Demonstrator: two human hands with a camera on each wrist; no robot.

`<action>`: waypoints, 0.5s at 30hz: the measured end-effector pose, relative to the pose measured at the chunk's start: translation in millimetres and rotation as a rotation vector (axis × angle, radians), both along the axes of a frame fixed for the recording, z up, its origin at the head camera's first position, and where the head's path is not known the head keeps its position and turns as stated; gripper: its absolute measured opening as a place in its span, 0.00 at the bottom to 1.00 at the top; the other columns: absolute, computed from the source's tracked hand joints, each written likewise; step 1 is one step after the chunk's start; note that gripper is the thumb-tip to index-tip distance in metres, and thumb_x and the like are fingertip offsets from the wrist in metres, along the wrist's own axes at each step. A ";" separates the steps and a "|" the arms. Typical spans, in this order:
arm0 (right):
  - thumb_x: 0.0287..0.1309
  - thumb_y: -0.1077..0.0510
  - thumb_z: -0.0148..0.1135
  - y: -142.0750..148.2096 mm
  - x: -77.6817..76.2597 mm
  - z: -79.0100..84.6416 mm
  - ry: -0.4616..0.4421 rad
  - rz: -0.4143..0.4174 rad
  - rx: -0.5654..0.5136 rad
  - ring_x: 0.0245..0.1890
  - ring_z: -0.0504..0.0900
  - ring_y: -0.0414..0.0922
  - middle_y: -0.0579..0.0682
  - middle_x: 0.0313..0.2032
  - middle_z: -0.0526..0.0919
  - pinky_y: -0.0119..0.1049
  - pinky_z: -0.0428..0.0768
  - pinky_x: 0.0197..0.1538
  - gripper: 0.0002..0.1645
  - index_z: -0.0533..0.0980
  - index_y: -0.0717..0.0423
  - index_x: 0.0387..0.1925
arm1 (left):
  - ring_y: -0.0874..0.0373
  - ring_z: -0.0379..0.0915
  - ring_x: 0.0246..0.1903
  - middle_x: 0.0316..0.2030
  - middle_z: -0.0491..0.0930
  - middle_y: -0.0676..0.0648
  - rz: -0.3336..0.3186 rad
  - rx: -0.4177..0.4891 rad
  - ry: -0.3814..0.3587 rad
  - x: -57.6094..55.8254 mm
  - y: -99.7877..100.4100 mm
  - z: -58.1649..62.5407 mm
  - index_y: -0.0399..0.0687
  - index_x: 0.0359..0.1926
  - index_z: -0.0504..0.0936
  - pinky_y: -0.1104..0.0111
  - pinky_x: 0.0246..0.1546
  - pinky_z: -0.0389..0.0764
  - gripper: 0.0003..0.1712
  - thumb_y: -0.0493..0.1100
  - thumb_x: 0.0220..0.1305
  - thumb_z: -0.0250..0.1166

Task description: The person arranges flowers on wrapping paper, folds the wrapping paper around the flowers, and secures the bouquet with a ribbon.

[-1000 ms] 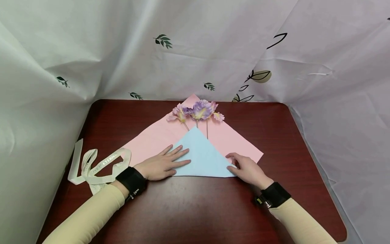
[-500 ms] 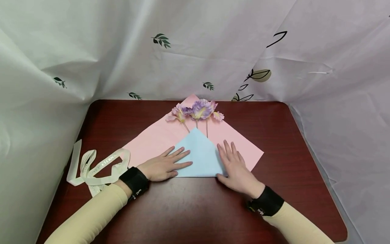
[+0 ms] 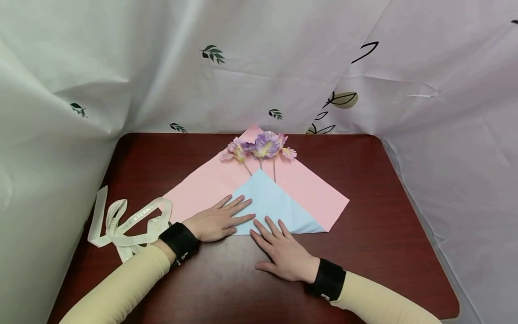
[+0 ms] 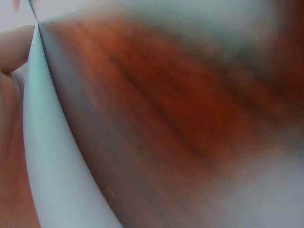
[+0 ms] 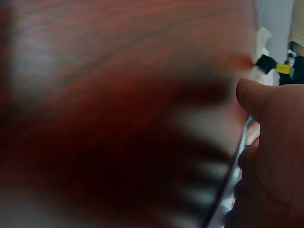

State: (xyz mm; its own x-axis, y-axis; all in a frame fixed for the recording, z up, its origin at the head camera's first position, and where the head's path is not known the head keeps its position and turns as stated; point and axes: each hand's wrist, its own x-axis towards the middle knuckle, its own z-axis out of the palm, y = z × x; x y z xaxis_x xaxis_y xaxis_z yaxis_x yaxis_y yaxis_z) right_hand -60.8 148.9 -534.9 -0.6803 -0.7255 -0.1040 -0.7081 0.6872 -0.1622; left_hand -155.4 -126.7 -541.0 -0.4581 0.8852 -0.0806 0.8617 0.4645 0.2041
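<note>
A light blue sheet (image 3: 267, 195) with a straight near edge and a peak at the far side lies over a larger pink sheet (image 3: 319, 189). Several purple and pink artificial irises (image 3: 267, 145) rest on the pink sheet, their lower stems hidden beneath the blue one. Spread flat, my left hand (image 3: 216, 222) presses on the blue sheet's left part. My right hand (image 3: 285, 252) lies with straight fingers at the sheet's near edge, fingertips on the blue and thumb over the bare wood. In the right wrist view the sheet's edge (image 5: 232, 173) runs beside that hand.
A loosely looped white ribbon (image 3: 141, 220) with printed letters lies at the left, near my left wrist. The dark red wooden table (image 3: 226, 283) has a patterned white curtain (image 3: 243, 81) behind and around it.
My right hand has left the blue sheet's right corner and moved left and nearer along its front edge, its fingers now straight. The left hand has stayed in place.
</note>
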 end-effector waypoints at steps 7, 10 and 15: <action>0.66 0.28 0.45 25.5 3.1 -4.3 -0.073 -0.070 -0.004 0.78 0.38 0.58 0.50 0.79 0.39 0.64 0.45 0.73 0.49 0.46 0.46 0.78 | 0.46 0.38 0.78 0.78 0.43 0.46 -0.013 -0.020 0.006 6.3 -7.4 -1.5 0.63 0.77 0.52 0.46 0.74 0.45 0.32 0.54 0.76 0.47; 0.67 0.28 0.44 37.6 5.0 -4.1 -0.128 -0.112 -0.012 0.78 0.35 0.57 0.49 0.79 0.37 0.64 0.43 0.73 0.49 0.44 0.46 0.78 | 0.45 0.40 0.77 0.78 0.45 0.46 -0.016 -0.004 0.018 7.5 -11.3 -1.8 0.63 0.77 0.53 0.45 0.73 0.47 0.32 0.55 0.76 0.47; 0.67 0.28 0.42 55.6 8.5 0.0 -0.194 -0.177 -0.009 0.79 0.33 0.55 0.49 0.79 0.34 0.63 0.41 0.74 0.50 0.42 0.46 0.78 | 0.44 0.41 0.77 0.78 0.46 0.45 -0.022 0.035 0.020 7.3 -13.2 -4.2 0.62 0.77 0.54 0.44 0.73 0.46 0.32 0.54 0.75 0.48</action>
